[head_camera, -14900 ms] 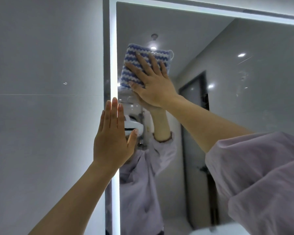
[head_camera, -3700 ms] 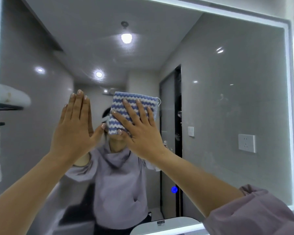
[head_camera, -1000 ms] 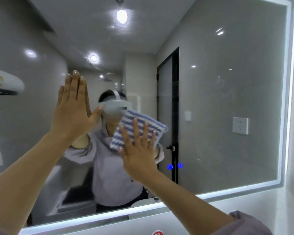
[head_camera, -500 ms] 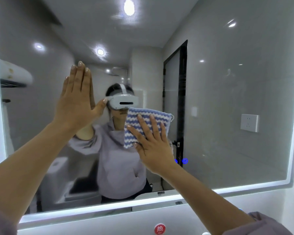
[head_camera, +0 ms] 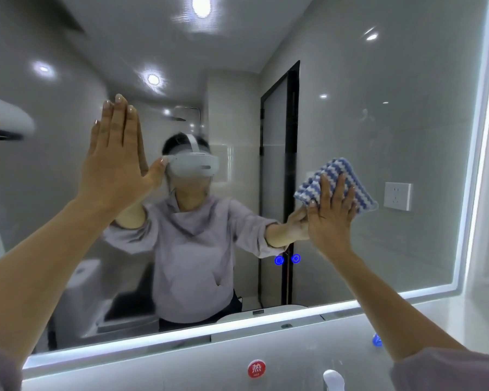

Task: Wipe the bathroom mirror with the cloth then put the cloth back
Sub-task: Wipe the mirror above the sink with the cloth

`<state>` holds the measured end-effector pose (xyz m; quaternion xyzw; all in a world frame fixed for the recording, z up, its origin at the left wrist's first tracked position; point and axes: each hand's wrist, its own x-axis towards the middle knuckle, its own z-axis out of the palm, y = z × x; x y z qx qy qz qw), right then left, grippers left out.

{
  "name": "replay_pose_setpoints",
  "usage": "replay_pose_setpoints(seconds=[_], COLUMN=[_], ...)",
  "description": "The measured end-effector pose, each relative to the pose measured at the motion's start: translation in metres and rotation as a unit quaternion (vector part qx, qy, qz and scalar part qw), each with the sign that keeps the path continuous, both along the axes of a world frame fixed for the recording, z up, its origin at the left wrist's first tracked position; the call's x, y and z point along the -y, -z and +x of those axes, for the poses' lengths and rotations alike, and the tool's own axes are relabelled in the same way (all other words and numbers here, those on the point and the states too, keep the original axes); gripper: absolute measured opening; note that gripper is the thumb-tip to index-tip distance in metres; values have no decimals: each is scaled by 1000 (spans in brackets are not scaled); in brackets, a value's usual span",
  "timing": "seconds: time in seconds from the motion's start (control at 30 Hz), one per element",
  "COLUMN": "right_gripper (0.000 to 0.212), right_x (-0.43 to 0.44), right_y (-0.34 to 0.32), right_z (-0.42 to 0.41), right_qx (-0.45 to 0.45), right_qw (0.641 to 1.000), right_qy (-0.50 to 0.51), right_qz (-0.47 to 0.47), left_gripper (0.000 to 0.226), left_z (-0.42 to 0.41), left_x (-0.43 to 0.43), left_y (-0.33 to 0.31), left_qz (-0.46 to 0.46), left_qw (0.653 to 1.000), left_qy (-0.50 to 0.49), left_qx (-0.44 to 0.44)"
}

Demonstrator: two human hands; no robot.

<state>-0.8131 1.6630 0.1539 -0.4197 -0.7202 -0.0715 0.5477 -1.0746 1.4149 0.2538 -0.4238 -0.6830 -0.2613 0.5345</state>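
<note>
Toward the mirror's [head_camera: 393, 131] right edge, the right hand [head_camera: 329, 221] presses a folded, tilted cloth [head_camera: 336, 170] with wavy blue and white stripes against the glass, fingers [head_camera: 324, 190] straight and spread. Farther left, the left hand [head_camera: 115, 167] lies flat on the glass, fingers straight, holding nothing.

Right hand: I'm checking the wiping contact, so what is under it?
Under the right hand lies the striped cloth, pressed against the mirror by straight fingers. Its lower part and the glass behind it are covered, so I cannot see them.
</note>
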Motion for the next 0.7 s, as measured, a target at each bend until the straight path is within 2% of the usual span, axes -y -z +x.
replay_pose_setpoints(seconds=[0.17, 0.4, 0.53, 0.7], right_gripper=[66, 70, 58, 55], right_x=[25, 92, 123, 126], right_y=[9, 61, 91, 99], right_z=[-28, -88, -113, -117], right_qx=[-46, 24, 81, 78], right_qw=[998, 995, 982, 981], right_qy=[-32, -97, -152, -147], right_qz=[-31, 28, 74, 99], left_gripper=[92, 91, 92, 92], left_z=[0, -2, -3, -2], left_x=[-1, -2, -1, -1], left_y=[1, 0, 0, 0], left_qz=[6, 12, 10, 16], left_qw=[1000, 1000, 1000, 1000], left_qy=[-3, 6, 7, 12], left_qx=[1, -2, -9, -15])
